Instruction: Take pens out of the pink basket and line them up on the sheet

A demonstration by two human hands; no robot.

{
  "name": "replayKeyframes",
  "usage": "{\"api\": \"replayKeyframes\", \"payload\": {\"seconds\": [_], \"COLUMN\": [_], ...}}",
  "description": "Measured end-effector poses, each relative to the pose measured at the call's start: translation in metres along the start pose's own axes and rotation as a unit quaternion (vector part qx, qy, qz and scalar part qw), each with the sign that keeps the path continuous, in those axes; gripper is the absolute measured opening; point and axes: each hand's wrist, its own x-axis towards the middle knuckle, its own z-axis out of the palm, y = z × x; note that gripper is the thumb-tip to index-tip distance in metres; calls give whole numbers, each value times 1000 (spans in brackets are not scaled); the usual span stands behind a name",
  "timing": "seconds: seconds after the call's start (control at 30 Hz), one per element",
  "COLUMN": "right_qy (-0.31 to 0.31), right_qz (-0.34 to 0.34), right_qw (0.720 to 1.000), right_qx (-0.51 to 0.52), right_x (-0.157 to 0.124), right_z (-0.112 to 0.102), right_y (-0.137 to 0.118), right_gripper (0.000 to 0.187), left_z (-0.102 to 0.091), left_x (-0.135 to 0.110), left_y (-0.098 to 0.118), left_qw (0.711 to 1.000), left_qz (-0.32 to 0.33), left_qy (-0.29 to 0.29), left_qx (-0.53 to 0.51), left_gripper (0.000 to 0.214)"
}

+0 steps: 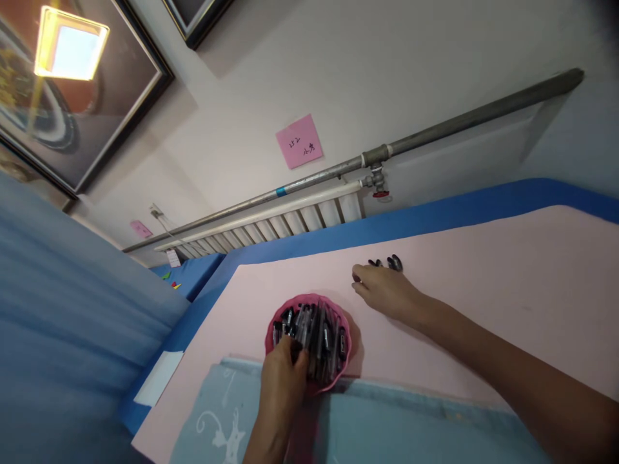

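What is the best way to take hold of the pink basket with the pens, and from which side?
Grip the pink basket probably by its outer wall, from the right side, where the rim is free. The pens fill its opening, so a grasp from above is blocked, and the left hand covers the near left edge.

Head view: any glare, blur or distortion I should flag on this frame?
Head view: a lamp's reflection glares off the framed picture; the scene is tilted and the blue table edge curves at the right, likely wide-angle distortion; the left hand at the pink basket looks slightly soft, the right hand sharper; lighting is even, shadows faint.
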Motion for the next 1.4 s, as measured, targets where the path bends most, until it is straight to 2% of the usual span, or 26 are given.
{"api": "replayKeyframes", "payload": {"seconds": [0.1,0.17,0.2,0.27,0.33,0.4,0.5,0.6,0.73,0.9,1.17,1.33,1.4], "right_qy": [-28,-66,-90,-132,-132,-107,-61,-38,-32,-29,-22,-22,-37], "right_qz": [-34,-61,-72,-56,-22,5,22,27,19,15,-8,-10,-16], "right_qw": [997,989,981,947,917,907,918,925,931,937,942,947,949], "right_qx": [65,117,155,288,376,406,392,376,364,348,334,321,314], "right_x": [-8,-16,-20,-26,-29,-27,-21,-17,-17,-17,-17,-16,-16], "right_z": [0,2,4,9,13,14,9,2,-3,-3,-1,0,1], "right_y": [-22,-41,-50,-63,-70,-68,-58,-51,-50,-52,-50,-49,-49], "right_gripper": [19,21,21,19,17,16,17,18,17,17,17,17,17], "left_z": [-2,-1,0,2,3,4,5,8,14,19,19,14,10], "left_x": [-3,-7,-9,-13,-13,-8,5,18,26,30,30,31,32], "left_y": [0,5,9,17,21,21,19,20,28,35,39,27,18], "left_qw": [990,980,976,971,969,975,991,992,989,990,993,994,998], "left_qz": [1,21,36,69,98,107,102,98,66,33,18,15,10], "left_qy": [20,25,24,18,13,16,42,50,31,38,61,55,51], "left_qx": [-139,-195,-212,-228,-226,-195,-78,56,129,130,95,89,43], "left_gripper": [15,17,18,18,19,20,18,16,16,19,18,14,10]}}
